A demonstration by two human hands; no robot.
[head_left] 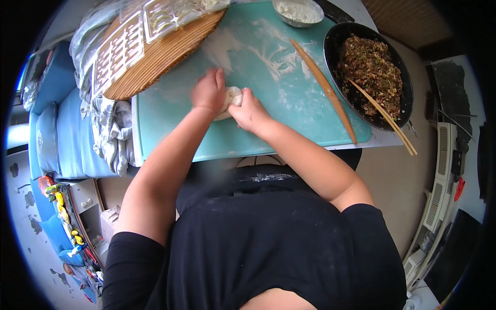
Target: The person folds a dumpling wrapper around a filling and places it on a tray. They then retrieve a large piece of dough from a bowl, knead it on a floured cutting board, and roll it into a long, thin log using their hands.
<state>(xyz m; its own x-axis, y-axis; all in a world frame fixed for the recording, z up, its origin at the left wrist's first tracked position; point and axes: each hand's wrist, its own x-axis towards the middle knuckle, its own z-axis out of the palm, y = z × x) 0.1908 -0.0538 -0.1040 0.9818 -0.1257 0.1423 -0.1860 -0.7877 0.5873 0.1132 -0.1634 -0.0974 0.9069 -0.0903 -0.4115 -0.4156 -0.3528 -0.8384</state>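
Note:
A lump of pale dough (234, 96) lies on the floured green mat (175, 129) near its front edge, between my two hands. My left hand (209, 92) is closed against the dough's left side, its fingers bunched and slightly blurred. From the right, my right hand (249, 111) grips the dough, with the fingers wrapped round it. Part of the lump is hidden beneath both hands. To their right, a wooden rolling pin (325, 93) with tapered ends lies slantwise on the mat.
A black pan (330, 64) of minced filling (373, 70) stands at the right, chopsticks (385, 116) resting across its rim. At the back is a bowl of flour (298, 11). A round slatted wooden board (150, 67) with plastic trays (119, 54) overlaps the mat's far left.

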